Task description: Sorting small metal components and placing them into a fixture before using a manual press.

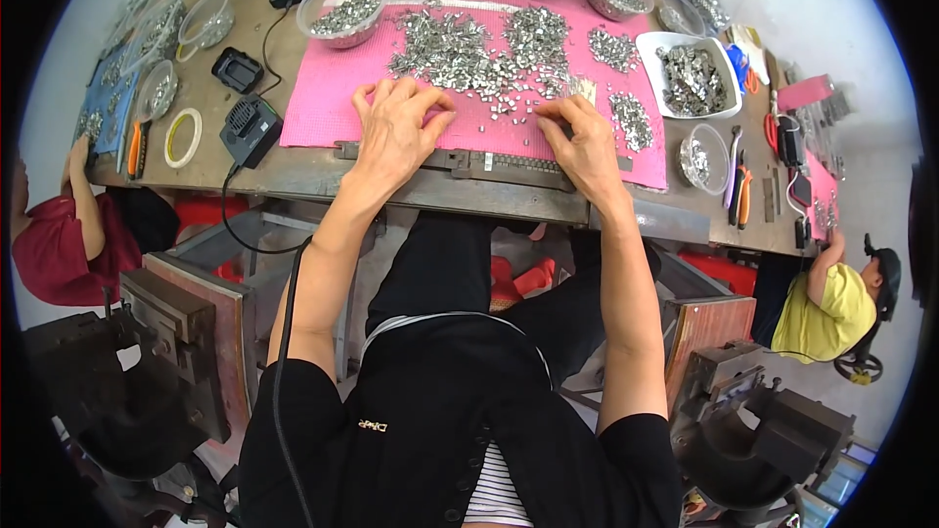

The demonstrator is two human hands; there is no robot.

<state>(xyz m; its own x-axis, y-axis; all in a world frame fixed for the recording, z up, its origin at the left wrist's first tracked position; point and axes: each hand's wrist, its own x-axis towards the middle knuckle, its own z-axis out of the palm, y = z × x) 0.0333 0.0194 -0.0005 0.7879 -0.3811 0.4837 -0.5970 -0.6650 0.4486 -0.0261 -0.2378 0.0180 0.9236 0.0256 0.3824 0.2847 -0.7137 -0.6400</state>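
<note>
Tabletop (293, 176) cluttered; pink mat (323, 108) heaped with metal clips (460, 44). Left hand (399, 127) spread flat on mat, right hand (585, 142) pinching clip near rail (509, 168). Risk: sleeve sweep scattering clips off edge.

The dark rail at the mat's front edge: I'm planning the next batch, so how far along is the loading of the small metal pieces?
Done: a row of pieces already sits in the dark rail. In hand: the left hand and right hand pick at loose metal pieces on the pink mat. Left: a large heap there, plus filled clear bowls.
</note>
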